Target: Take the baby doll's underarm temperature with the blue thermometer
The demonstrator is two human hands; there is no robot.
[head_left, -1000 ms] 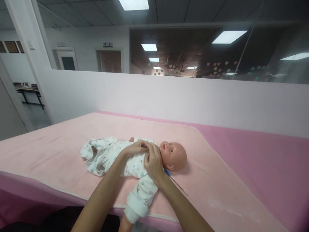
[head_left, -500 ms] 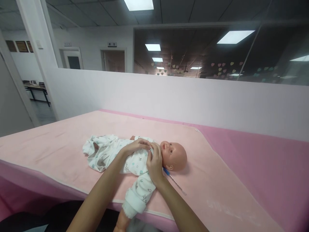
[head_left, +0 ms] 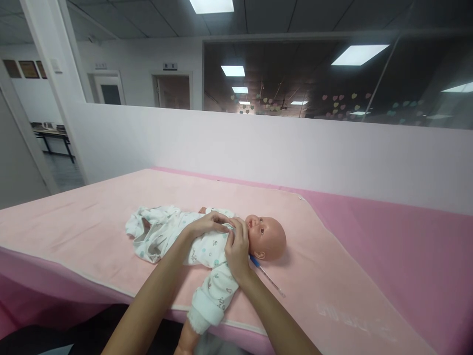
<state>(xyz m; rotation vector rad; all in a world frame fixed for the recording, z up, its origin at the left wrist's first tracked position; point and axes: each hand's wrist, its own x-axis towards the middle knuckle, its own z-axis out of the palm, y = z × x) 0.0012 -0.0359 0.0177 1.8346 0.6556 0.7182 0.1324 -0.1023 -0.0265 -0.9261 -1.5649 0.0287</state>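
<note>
A baby doll (head_left: 269,238) lies on its back, head to the right, in a white printed outfit (head_left: 207,250). My left hand (head_left: 210,223) rests on the doll's upper chest, its fingers bent and closed on the cloth near the collar. Just below the doll's chin, my right hand (head_left: 237,244) meets it, fingers curled on the same cloth. The fingertips of both hands nearly touch. One sleeved arm of the doll (head_left: 214,296) hangs over the table's front edge. A thin stick with a blue end (head_left: 254,262) lies beside the doll's head.
A peach mat (head_left: 332,276) covers most of the pink-covered table (head_left: 399,231). The outfit's loose legs (head_left: 148,234) spread to the left. Behind the table stands a low white wall (head_left: 258,153) with glass above it.
My hands have barely moved; the fingers shift slightly at the doll's collar. The camera view has shifted a little.
</note>
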